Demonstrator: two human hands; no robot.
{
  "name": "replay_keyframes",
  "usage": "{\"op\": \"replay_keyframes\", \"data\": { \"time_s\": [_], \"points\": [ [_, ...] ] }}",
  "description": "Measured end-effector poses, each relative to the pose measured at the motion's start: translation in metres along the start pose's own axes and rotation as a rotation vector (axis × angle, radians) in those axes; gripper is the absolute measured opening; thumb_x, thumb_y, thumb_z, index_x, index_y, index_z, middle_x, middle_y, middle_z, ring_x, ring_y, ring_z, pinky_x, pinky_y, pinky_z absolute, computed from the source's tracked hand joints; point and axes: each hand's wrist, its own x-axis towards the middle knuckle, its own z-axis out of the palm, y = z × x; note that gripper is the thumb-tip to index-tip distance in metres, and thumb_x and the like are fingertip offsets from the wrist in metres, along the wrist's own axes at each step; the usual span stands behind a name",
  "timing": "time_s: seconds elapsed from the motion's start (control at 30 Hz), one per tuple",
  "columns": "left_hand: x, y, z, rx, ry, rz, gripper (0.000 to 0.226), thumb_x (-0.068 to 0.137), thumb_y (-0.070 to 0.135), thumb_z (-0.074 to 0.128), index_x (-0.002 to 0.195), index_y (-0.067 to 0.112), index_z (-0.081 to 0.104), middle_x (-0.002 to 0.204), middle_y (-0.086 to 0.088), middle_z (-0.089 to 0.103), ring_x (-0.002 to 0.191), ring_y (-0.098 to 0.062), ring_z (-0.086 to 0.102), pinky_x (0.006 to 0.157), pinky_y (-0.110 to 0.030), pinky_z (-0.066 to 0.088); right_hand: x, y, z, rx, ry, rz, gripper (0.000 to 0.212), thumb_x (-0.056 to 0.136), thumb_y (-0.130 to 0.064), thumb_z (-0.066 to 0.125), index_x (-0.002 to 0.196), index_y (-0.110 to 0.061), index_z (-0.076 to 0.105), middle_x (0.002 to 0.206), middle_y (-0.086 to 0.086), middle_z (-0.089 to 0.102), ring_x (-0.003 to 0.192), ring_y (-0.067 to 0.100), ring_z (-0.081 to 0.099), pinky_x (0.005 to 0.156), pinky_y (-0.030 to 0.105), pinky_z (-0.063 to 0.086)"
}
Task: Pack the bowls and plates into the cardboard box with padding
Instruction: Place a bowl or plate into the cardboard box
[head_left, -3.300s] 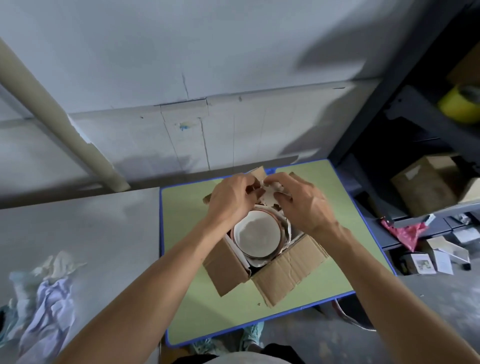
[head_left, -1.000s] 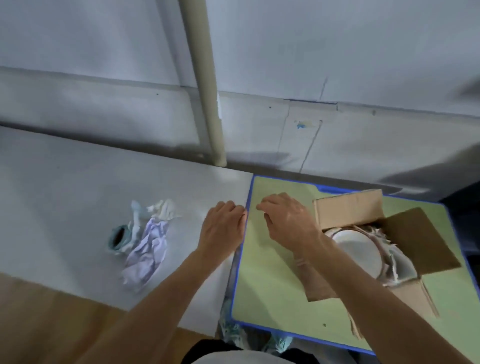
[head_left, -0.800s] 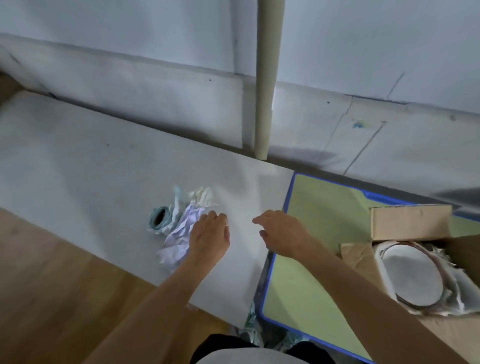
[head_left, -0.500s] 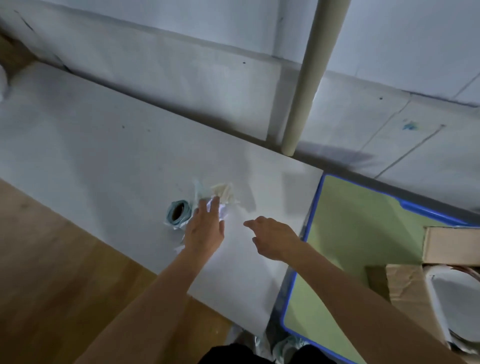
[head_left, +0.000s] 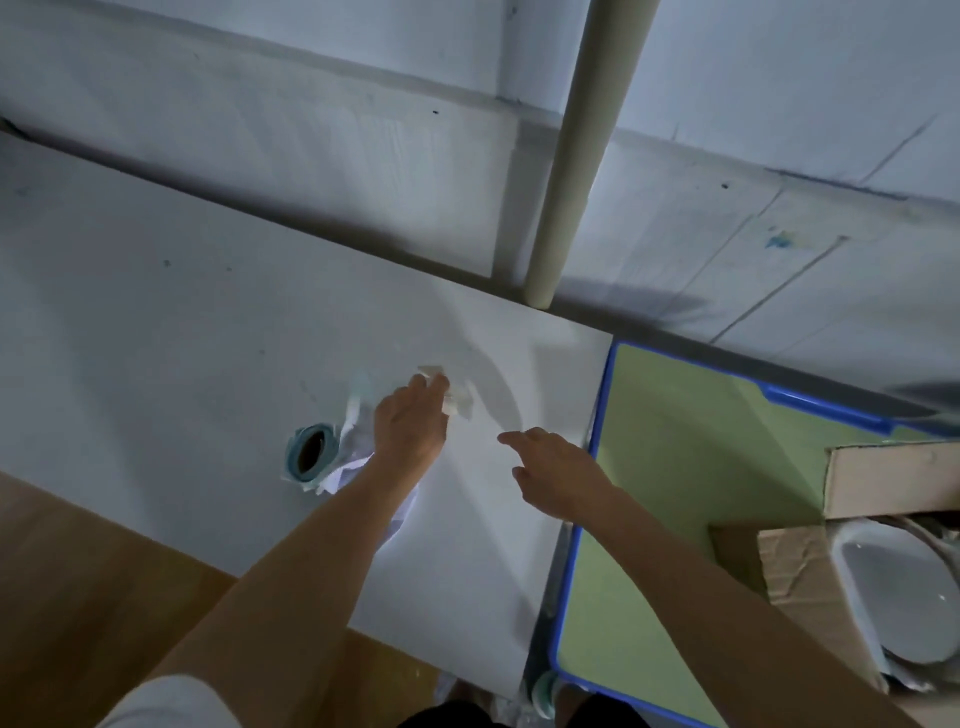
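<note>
The open cardboard box (head_left: 795, 566) sits at the right edge on the green table (head_left: 670, 467), with a white plate (head_left: 904, 597) lying inside it among paper padding. A pile of crumpled paper (head_left: 358, 457) lies on the white board (head_left: 182, 338) to the left. My left hand (head_left: 410, 426) lies on top of this paper, fingers reaching over its far part. Whether they grip it I cannot tell. My right hand (head_left: 556, 473) hovers over the board a little to the right, fingers loose and holding nothing.
A roll of teal tape (head_left: 309, 457) lies next to the paper on its left. A beige pipe (head_left: 566, 156) runs up the wall behind the board. Wooden floor (head_left: 93, 597) shows at the lower left.
My view swung left from the box to the white board. Both hands left the box and moved left; my left hand came down onto the crumpled paper.
</note>
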Motion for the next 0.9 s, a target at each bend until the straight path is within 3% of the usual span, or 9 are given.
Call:
{"op": "replay_keyframes", "data": {
  "time_s": [0.1, 0.17, 0.3, 0.47, 0.57, 0.67, 0.77, 0.9],
  "points": [
    [-0.006, 0.027, -0.019, -0.024, 0.132, 0.109, 0.035, 0.087, 0.022, 0.057, 0.122, 0.024, 0.055, 0.101, -0.001, 0.064, 0.080, -0.026, 0.066, 0.067, -0.034, 0.049, -0.002, 0.001, -0.009, 0.201, 0.111, 0.035, 0.059, 0.098, -0.031, 0.048, 0.151, -0.034, 0.022, 0.141, 0.000, 0.047, 0.117, 0.019, 0.055, 0.097, 0.036, 0.046],
    [-0.018, 0.051, -0.033, -0.122, 0.210, 0.190, 0.035, 0.086, 0.019, 0.059, 0.120, 0.025, 0.057, 0.101, 0.002, 0.065, 0.078, -0.022, 0.066, 0.065, -0.032, 0.050, -0.006, 0.003, -0.017, 0.470, 0.180, 0.070, 0.073, 0.093, -0.038, 0.057, 0.152, -0.038, 0.013, 0.137, -0.007, 0.046, 0.103, 0.011, 0.062, 0.093, 0.033, 0.048],
    [-0.047, 0.085, -0.047, -0.351, 0.220, 0.340, 0.038, 0.086, 0.012, 0.058, 0.123, 0.016, 0.060, 0.104, 0.001, 0.067, 0.084, -0.017, 0.064, 0.070, -0.019, 0.044, -0.032, 0.015, -0.031, 0.799, 0.246, -0.007, 0.092, 0.085, -0.026, 0.069, 0.149, -0.047, 0.007, 0.135, -0.016, 0.043, 0.101, 0.000, 0.061, 0.090, 0.030, 0.052],
    [-0.069, 0.134, -0.063, -0.598, 0.050, 0.442, 0.036, 0.088, 0.018, 0.060, 0.123, 0.020, 0.054, 0.109, 0.008, 0.064, 0.087, -0.008, 0.062, 0.072, -0.012, 0.045, -0.084, 0.038, -0.052, 0.941, 0.376, -0.021, 0.041, 0.094, -0.021, 0.061, 0.131, -0.030, 0.048, 0.102, 0.001, 0.065, 0.077, 0.013, 0.069, 0.072, 0.022, 0.056],
    [-0.080, 0.172, -0.079, -0.758, -0.076, 0.450, 0.037, 0.088, 0.017, 0.054, 0.122, 0.031, 0.048, 0.104, 0.015, 0.064, 0.088, -0.001, 0.062, 0.074, -0.017, 0.049, -0.112, 0.056, -0.057, 0.869, 0.497, 0.066, 0.020, 0.094, -0.022, 0.059, 0.113, -0.026, 0.056, 0.081, -0.003, 0.069, 0.064, 0.019, 0.068, 0.068, 0.035, 0.056],
    [-0.091, 0.204, -0.084, -0.854, -0.143, 0.562, 0.043, 0.090, 0.016, 0.061, 0.127, 0.030, 0.045, 0.111, 0.017, 0.059, 0.094, -0.002, 0.062, 0.077, -0.024, 0.052, -0.143, 0.076, -0.062, 0.900, 0.638, 0.135, 0.017, 0.089, -0.016, 0.064, 0.102, -0.027, 0.059, 0.079, -0.007, 0.068, 0.064, 0.011, 0.067, 0.062, 0.028, 0.055],
    [-0.097, 0.233, -0.082, -0.835, -0.168, 0.480, 0.050, 0.090, 0.033, 0.065, 0.132, 0.033, 0.038, 0.121, 0.012, 0.051, 0.090, 0.000, 0.061, 0.078, -0.030, 0.055, -0.171, 0.098, -0.068, 0.910, 0.764, 0.176, 0.021, 0.085, -0.011, 0.068, 0.096, -0.028, 0.062, 0.084, -0.008, 0.068, 0.070, 0.005, 0.065, 0.061, 0.018, 0.052],
    [-0.103, 0.269, -0.084, -0.689, -0.259, 0.543, 0.047, 0.093, 0.046, 0.057, 0.134, 0.036, 0.035, 0.111, 0.011, 0.061, 0.078, -0.006, 0.063, 0.074, -0.032, 0.053, -0.204, 0.128, -0.074, 0.873, 0.824, 0.173, 0.020, 0.084, -0.009, 0.070, 0.093, -0.026, 0.064, 0.087, -0.011, 0.069, 0.075, 0.006, 0.065, 0.066, 0.017, 0.052]
  ]
}}
